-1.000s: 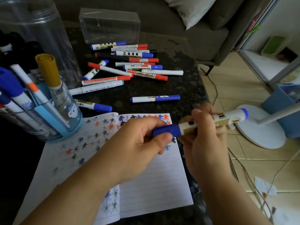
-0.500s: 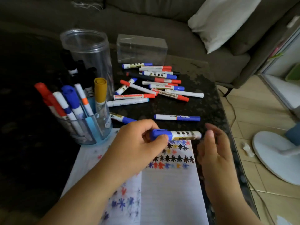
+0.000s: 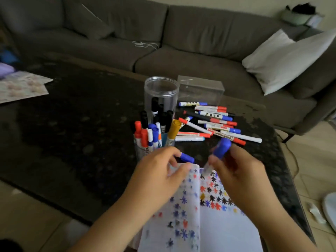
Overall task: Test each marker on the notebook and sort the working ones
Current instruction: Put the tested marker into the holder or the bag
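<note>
1. While I held the blue marker (image 3: 219, 151) in my right hand (image 3: 238, 171), my fingers were curled round it, its blue end up and its tip near the notebook (image 3: 223, 226).
2. My left hand (image 3: 160, 171) was beside it, fingers bent; I could not tell if it held the cap.
3. I thought a short, soft line on a bare spot would be best.
4. Sorted markers stood in the cup (image 3: 141, 151); others lay in a pile (image 3: 214, 122).

I see the open notebook (image 3: 214, 224) at bottom centre, pages dotted with coloured stars. A blue-ended marker (image 3: 219, 151) tilts over its top edge. Loose markers (image 3: 214, 122) lie piled right of centre.
</note>
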Available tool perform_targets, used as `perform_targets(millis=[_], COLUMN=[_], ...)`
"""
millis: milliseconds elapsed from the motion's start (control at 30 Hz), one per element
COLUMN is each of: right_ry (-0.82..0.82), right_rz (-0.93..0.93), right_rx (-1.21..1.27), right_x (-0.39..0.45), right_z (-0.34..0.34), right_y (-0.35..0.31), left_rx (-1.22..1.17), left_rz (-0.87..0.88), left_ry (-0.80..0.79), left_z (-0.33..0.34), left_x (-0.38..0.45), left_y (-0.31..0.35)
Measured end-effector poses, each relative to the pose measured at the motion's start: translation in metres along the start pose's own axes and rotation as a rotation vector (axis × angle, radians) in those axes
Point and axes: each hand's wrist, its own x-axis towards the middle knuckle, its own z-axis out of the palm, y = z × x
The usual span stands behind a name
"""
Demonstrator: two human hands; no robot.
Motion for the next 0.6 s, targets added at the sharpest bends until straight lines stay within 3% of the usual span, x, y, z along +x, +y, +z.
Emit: perform_targets(millis=[67, 200, 433, 600], right_ry=[0.028, -0.014, -0.268, -0.229], right_rz=[0.037, 0.033, 0.058, -0.122], right_rx=[0.149, 0.245, 0.041, -0.081], right_x=[0.008, 0.028, 0.057, 0.064], right_z=[-0.005, -0.001, 0.028, 0.038], right_y=[-0.019, -0.045, -0.062, -0.08], left_rx=[0.129, 0.227, 0.241, 0.209], left_rz=[0.025, -0.001, -0.013, -0.003], left_ry=[0.12, 0.079, 0.078, 0.076], left_z=[-0.01, -0.02, -0.03, -0.029], left_x=[-0.009, -0.018, -0.016, -0.017], left_y=[-0.018, -0.032, -0.034, -0.035])
